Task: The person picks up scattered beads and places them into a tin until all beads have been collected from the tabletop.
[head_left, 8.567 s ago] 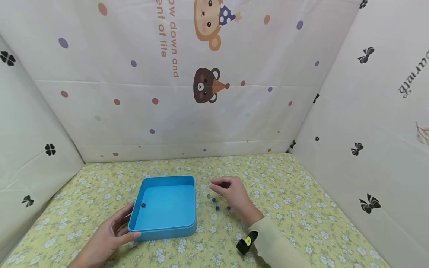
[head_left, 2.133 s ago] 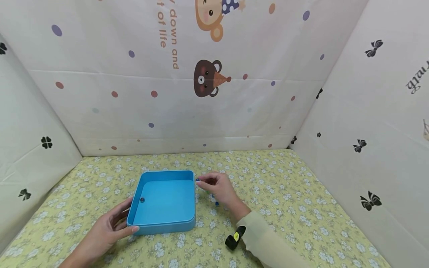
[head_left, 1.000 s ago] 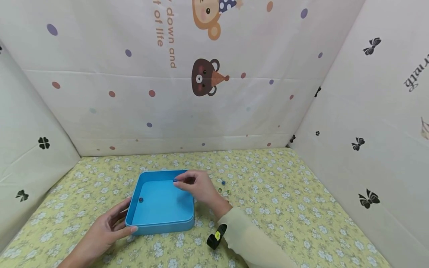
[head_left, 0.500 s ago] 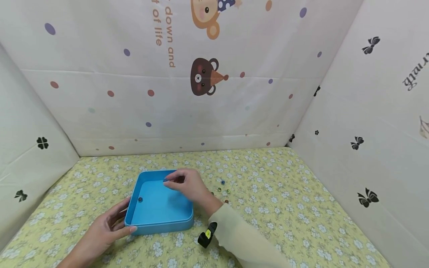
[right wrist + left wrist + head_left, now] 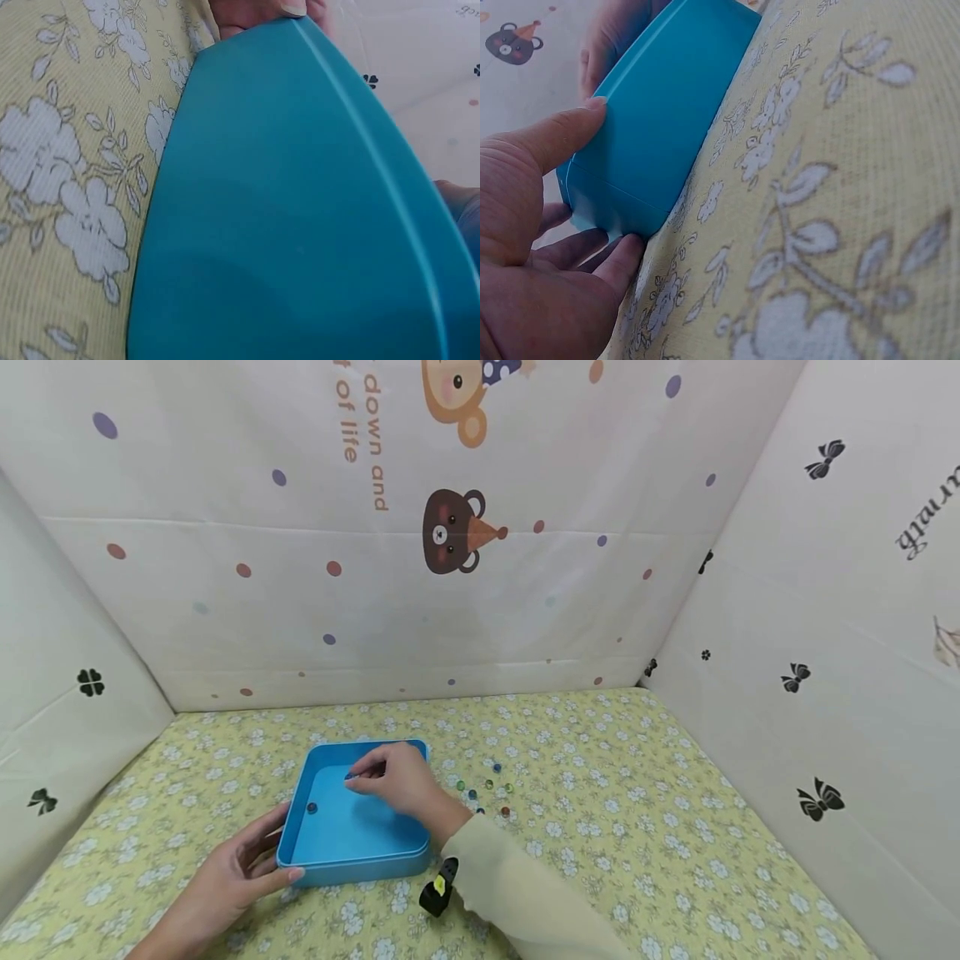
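Note:
A square, open-topped blue box (image 5: pixel 360 867) sits on the floral cloth. My left hand (image 5: pixel 238 868) grips its near left corner, thumb at the front wall and fingers along the left side; the left wrist view shows the thumb (image 5: pixel 566 133) on the blue wall. Over the box's inside, my right hand (image 5: pixel 401 781) pinches a small blue marble (image 5: pixel 349 776) between thumb and fingertips. One dark marble (image 5: pixel 312 807) lies in the box by its left wall. The box wall (image 5: pixel 277 187) hides most of the right hand in the right wrist view.
Several small marbles lie on the cloth right of the box, among them a blue one (image 5: pixel 497 768), a green one (image 5: pixel 508 788) and a reddish-brown one (image 5: pixel 506 812). A printed curtain (image 5: pixel 247 610) stands behind; another (image 5: pixel 840 652) is at the right.
My right hand has come from the marbles on the cloth, picked up a blue one and carried it left over the box's inside. The left hand stays at the box corner.

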Demonstrator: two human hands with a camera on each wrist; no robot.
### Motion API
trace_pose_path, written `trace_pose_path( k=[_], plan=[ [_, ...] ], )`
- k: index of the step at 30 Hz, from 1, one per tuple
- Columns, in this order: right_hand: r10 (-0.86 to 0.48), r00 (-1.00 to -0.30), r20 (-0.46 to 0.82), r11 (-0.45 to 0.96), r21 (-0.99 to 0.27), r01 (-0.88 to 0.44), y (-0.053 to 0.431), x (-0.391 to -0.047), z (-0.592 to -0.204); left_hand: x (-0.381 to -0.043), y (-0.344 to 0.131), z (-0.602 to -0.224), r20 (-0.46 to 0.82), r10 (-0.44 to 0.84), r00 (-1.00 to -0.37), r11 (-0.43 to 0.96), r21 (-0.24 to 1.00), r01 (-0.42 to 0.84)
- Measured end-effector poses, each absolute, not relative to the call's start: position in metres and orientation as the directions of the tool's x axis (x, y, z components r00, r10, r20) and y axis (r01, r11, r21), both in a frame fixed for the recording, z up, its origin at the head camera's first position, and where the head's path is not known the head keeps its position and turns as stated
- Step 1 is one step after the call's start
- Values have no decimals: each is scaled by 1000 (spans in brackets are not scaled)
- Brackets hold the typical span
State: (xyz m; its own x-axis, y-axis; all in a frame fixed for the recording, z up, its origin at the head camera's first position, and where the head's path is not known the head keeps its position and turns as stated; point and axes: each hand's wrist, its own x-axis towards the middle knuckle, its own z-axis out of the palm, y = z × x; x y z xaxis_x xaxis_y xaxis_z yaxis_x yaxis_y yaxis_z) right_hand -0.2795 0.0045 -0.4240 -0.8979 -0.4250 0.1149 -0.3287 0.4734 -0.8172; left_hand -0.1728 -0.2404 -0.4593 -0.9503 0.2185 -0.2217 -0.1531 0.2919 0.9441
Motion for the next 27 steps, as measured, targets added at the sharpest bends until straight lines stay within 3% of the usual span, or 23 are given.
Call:
trace_pose_path(
  k=[27],
  plan=[
    [-361,-933,4,608,-757,-238,-13,-279,-435,-172,-242,-461,-220,237,-946,265,952,-154]
  ],
)
